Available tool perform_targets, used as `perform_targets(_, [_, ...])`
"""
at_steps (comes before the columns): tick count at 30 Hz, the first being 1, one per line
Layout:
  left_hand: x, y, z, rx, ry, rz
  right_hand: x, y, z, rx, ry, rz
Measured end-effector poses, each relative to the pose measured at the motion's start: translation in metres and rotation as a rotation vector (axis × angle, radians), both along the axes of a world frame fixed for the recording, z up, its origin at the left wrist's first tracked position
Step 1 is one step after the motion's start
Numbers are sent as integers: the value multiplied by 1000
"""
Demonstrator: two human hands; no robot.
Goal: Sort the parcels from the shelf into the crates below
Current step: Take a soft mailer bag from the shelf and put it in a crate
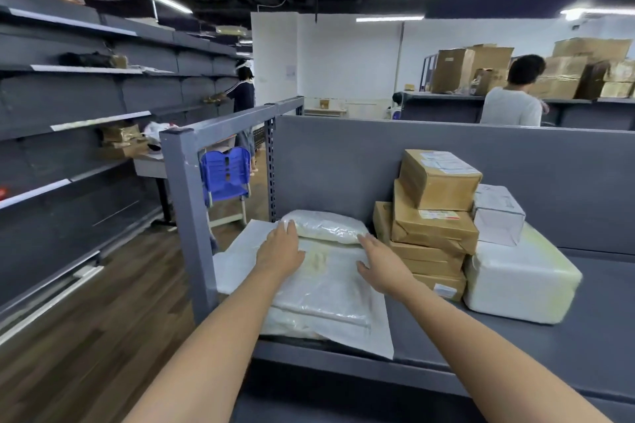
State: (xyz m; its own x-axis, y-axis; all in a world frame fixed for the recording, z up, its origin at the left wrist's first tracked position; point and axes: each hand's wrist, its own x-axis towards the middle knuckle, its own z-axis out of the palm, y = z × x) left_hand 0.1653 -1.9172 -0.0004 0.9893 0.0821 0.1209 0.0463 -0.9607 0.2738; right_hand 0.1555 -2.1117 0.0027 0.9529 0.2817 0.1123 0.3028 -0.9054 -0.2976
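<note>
A pile of flat white plastic parcels (326, 288) lies on the left end of the grey shelf (481, 350). A smaller puffy clear-wrapped parcel (326, 227) lies behind it. My left hand (280, 249) rests with straight fingers on the pile's left side, fingertips at the puffy parcel's left end. My right hand (379, 264) lies on the pile's right side, fingers reaching toward the puffy parcel's right end. To the right stand stacked brown cardboard boxes (434, 213), a small white box (498, 215) and a big white wrapped parcel (522, 282). No crates are in view.
The shelf's grey upright post (187, 216) stands just left of the pile, its back panel (343, 165) behind. A blue chair (226, 175) and long wall shelving (86, 120) sit to the left over wooden floor. Two people work in the background.
</note>
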Motion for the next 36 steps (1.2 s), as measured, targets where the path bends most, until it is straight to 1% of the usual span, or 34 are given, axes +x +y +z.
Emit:
perform_targets(2, [17, 4, -1, -32, 19, 17, 19, 10, 0, 19, 83, -24])
perform_targets(4, [33, 7, -2, -117, 18, 51, 38, 18, 1, 86, 154, -70])
perform_targets(9, [67, 11, -8, -456, 6, 116, 75, 25, -3, 373, 215, -190])
perform_targets(12, [78, 11, -14, -614, -72, 111, 85, 28, -5, 542, 214, -247])
perform_targets(14, [80, 10, -20, -695, -134, 131, 88, 31, -11, 542, 218, -286])
perform_targets(16, [80, 11, -25, -799, -136, 175, 89, 33, -18, 500, 237, -326])
perform_targets(18, [80, 13, -26, -871, -119, 216, 89, 35, -24, 527, 248, -350])
perform_targets(22, [78, 20, -22, -908, -155, 260, 89, 39, -23, 643, 257, -394])
perform_targets(25, [72, 23, -23, -853, -203, 271, 87, 38, -22, 726, 274, -428])
perform_targets(28, [61, 22, -21, -790, -256, 266, 78, 35, -16, 697, 264, -446])
perform_targets(30, [50, 20, -16, -796, -287, 265, 68, 33, -10, 697, 241, -436])
perform_targets(33, [33, 16, -9, -891, -314, 272, 47, 28, 1, 712, 204, -401])
perform_targets(36, [9, 13, 1, -1046, -299, 358, 22, 21, 9, 725, 158, -366])
